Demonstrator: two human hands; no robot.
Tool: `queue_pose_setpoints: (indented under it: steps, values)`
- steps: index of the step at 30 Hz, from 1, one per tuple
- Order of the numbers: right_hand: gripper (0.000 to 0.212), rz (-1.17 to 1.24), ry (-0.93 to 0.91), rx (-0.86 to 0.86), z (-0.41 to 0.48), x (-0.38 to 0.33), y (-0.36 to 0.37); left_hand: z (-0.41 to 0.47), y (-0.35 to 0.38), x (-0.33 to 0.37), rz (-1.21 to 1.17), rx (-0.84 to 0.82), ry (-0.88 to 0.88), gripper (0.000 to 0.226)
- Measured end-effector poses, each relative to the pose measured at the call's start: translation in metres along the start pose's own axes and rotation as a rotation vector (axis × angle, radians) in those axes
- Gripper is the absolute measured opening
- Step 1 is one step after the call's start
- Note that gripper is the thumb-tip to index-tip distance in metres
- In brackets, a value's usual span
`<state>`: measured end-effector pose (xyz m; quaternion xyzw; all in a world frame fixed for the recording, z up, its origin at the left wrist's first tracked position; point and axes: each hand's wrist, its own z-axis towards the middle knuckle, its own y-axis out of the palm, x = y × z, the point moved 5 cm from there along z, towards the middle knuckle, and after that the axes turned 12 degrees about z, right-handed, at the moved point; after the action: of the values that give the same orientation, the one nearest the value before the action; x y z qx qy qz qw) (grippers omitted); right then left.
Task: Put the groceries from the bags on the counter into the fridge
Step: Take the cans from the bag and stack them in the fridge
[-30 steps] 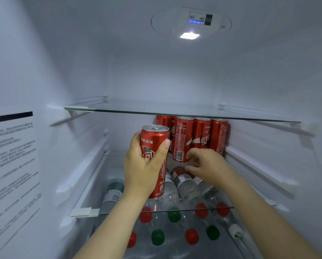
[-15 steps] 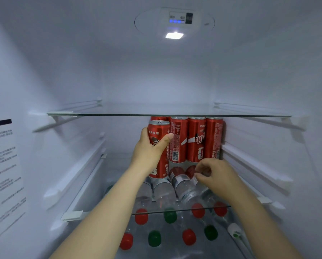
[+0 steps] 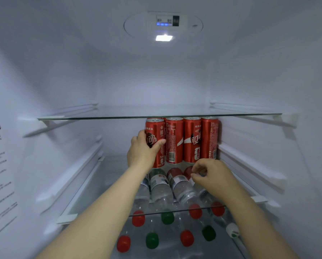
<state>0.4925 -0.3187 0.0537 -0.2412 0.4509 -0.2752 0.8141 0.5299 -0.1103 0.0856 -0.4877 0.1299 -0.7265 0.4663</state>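
Nearest, capped bottles (image 3: 152,240) are lying on the lower level, under the glass shelf (image 3: 175,212). Above that shelf the right hand (image 3: 212,177) is still hovering over the shelf bottles (image 3: 161,189), fingers curled in; whether they are pinching anything cannot be told. Farther in, the left hand (image 3: 140,155) is gripping the red can (image 3: 156,128), now holding it upright at the left end of the row of cans (image 3: 192,141), just beside the next one and deeper in than half a second ago.
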Motion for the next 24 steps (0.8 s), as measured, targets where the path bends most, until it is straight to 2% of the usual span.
queue_pose_setpoints:
  steps: [3,6,7,16,24]
  values:
    - [0.01,-0.004,0.001,0.002,0.001,0.001,0.001,-0.007,0.002,-0.011,-0.102,0.056,-0.041,0.064]
    - [0.01,-0.003,0.006,0.005,0.002,0.002,0.002,-0.007,-0.002,-0.011,0.024,0.109,0.019,0.032]
    - [0.01,0.001,0.009,0.005,0.003,0.003,0.002,-0.008,-0.002,-0.01,0.029,0.093,0.031,0.027]
    - [0.012,-0.005,0.013,0.001,0.003,0.003,0.002,-0.006,0.016,-0.008,-0.06,-0.05,0.11,0.011]
    - [0.014,-0.008,0.024,0.002,0.003,0.003,0.002,-0.007,0.018,-0.006,-0.01,-0.017,0.146,0.014]
